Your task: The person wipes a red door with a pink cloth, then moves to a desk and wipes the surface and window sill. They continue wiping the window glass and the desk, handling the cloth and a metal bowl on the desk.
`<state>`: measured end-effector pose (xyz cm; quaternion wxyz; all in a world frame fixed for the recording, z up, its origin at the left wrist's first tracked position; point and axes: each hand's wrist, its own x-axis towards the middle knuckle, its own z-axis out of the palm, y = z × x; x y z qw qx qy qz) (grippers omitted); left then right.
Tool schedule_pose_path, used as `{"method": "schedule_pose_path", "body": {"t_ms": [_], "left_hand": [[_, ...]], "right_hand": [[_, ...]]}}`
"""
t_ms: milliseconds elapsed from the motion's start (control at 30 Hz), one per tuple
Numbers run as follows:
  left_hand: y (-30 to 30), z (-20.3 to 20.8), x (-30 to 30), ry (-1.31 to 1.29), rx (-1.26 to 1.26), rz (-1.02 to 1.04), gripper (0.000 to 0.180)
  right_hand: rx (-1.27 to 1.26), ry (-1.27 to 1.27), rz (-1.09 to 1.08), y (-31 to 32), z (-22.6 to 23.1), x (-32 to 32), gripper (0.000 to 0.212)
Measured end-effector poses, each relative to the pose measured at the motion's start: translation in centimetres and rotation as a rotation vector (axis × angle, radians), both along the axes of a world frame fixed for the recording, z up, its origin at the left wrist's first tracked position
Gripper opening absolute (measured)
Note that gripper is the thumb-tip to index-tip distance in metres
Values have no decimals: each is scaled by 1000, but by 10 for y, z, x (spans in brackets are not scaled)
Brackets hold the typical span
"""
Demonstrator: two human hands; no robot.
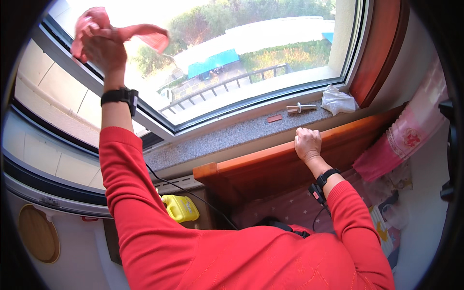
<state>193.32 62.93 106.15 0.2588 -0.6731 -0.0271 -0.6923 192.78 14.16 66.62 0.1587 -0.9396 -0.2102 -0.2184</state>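
Observation:
A pink cloth [147, 35] is bunched in my left hand [107, 52], which is raised against the window pane [203, 29] at the upper left; one end of the cloth trails out to the right. Slight blur softens the fingers and cloth. My right hand [308, 144] is closed over the top edge of a brown wooden headboard [261, 166], its fingertips hidden behind the wood. Both wrists wear black bands.
On the speckled stone sill [212, 135] lie a small reddish strip [274, 118], a metal-and-white fitting [300, 108] and a crumpled white bag [338, 100]. A yellow jug [180, 208] stands below, beside a black cable [193, 194]. A pink curtain [411, 130] hangs at right.

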Motion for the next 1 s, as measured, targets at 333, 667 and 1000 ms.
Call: {"method": "schedule_pose_path", "body": {"t_ms": [333, 667, 1000], "left_hand": [[-7, -198, -37, 219, -165, 231, 60], [-14, -290, -47, 340, -372, 34, 49], [-34, -23, 32, -59, -17, -149, 60]], "right_hand": [[-13, 26, 14, 0, 1, 0, 9], [-27, 19, 11, -1, 1, 0, 11], [-39, 5, 10, -1, 1, 1, 10]]}}
